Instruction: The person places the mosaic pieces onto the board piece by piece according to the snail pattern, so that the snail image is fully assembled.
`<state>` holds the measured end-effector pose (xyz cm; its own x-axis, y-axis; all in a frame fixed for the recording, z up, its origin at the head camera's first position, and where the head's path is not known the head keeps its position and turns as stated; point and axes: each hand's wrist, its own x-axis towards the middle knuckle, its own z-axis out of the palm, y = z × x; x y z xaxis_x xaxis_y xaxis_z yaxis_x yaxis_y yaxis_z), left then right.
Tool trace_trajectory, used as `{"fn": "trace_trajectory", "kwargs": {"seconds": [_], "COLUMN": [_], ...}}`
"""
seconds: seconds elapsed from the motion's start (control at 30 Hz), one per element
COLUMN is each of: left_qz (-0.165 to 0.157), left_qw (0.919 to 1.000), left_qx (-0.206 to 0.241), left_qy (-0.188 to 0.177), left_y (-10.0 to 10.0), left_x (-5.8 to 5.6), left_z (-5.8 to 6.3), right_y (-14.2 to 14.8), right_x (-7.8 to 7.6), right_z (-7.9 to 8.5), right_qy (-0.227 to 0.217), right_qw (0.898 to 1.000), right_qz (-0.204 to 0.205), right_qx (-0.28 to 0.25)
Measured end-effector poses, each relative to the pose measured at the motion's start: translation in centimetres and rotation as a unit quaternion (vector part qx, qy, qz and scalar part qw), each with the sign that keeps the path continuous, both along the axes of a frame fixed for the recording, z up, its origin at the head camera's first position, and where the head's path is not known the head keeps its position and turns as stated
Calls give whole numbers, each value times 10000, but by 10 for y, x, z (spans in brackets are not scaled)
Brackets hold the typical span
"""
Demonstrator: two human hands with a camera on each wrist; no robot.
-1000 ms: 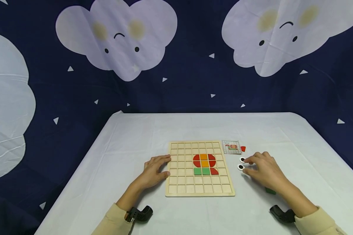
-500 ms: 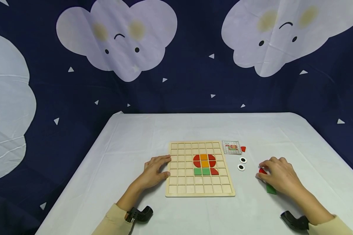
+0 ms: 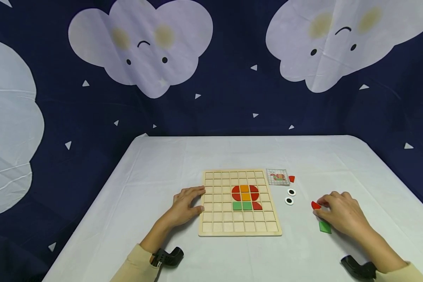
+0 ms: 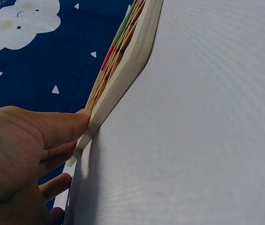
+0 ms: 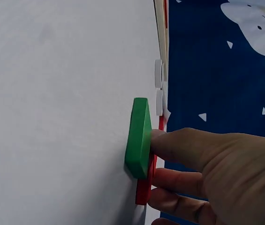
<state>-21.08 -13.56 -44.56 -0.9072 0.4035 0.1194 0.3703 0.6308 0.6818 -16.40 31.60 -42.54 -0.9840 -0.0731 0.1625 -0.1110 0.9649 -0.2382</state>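
In the head view, my left hand (image 3: 184, 206) touches the left edge of a wooden grid board (image 3: 211, 223) with thumb and fingertips, its fingers fairly straight. Red, orange and green tiles sit in the board's cells. Off to the right, my right hand (image 3: 343, 213) pinches a red rounded tile (image 3: 315, 205) between thumb and fingers, low over the cloth. A green tile (image 3: 325, 227) lies just nearer than it. In the right wrist view the green tile (image 5: 139, 138) stands in front and partly hides the red tile (image 5: 143, 191).
Between board and right hand lie two white discs with black centres (image 3: 289, 201). A small pattern card (image 3: 277, 177) lies at the board's far right corner, with another red tile (image 3: 291, 179) beside it. White cloth (image 3: 162, 164) covers the table.
My right hand has left the white discs and moved right, to the red tile near the green one, then shifted slightly further right. My left hand stays at the board.
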Motion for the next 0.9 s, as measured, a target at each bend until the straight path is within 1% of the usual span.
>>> {"fn": "trace_trajectory", "kwargs": {"seconds": [0.27, 0.5, 0.67, 0.77, 0.9], "left_qz": [-19, -33, -50, -43, -45], "left_qw": [9999, 9999, 9999, 9999, 9999], "left_qx": [-19, -48, -79, -82, -74], "left_qy": [107, 114, 102, 90, 74], "left_y": [-1, -1, -1, -1, -2], "left_x": [0, 0, 0, 0, 0], "left_z": [0, 0, 1, 1, 2], "right_y": [0, -9, -30, -47, -72], "right_x": [0, -3, -9, -14, -22], "right_z": [-1, 4, 14, 18, 20], "right_qy": [-40, 114, 71, 117, 286], "right_qw": [9999, 9997, 9991, 9982, 9958], "right_qz": [-55, 67, 136, 328, 702], "right_qx": [-80, -195, -396, -480, -511]}}
